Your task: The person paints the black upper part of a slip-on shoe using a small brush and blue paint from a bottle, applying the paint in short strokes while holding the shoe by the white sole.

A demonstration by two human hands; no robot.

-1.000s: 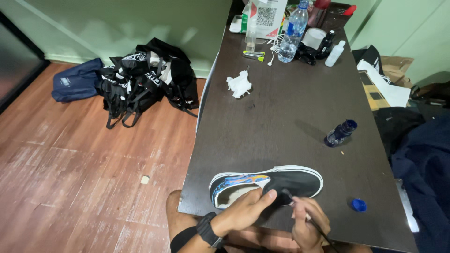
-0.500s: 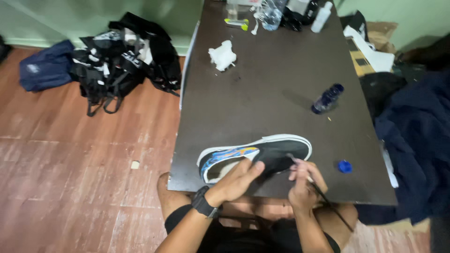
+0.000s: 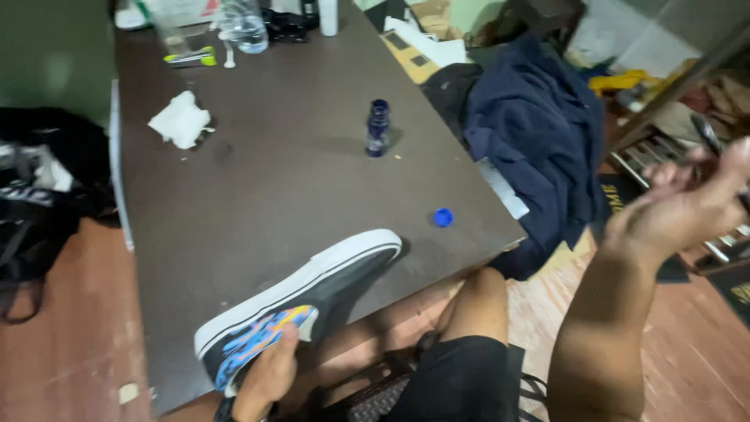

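A black slip-on shoe (image 3: 336, 270) with a white sole and a blue and orange flame pattern lies on its side at the near edge of the dark table (image 3: 258, 187). My left hand (image 3: 266, 377) grips the shoe at its heel end, fingers against the painted part. My right hand (image 3: 687, 203) is raised well off to the right, away from the table, with its fingers curled around a thin dark stick (image 3: 705, 131). The stick's tip is blurred.
A small dark blue bottle (image 3: 378, 127) stands open mid-table, its blue cap (image 3: 444, 217) lying nearer the edge. A crumpled white tissue (image 3: 181, 119) and a clear water bottle (image 3: 244, 22) sit farther back. A navy jacket (image 3: 535, 133) hangs right; black bags (image 3: 35, 195) lie left.
My right hand has swung from the shoe's opening up and out to the right with the stick. The view has turned rightward. My left hand stays on the shoe.
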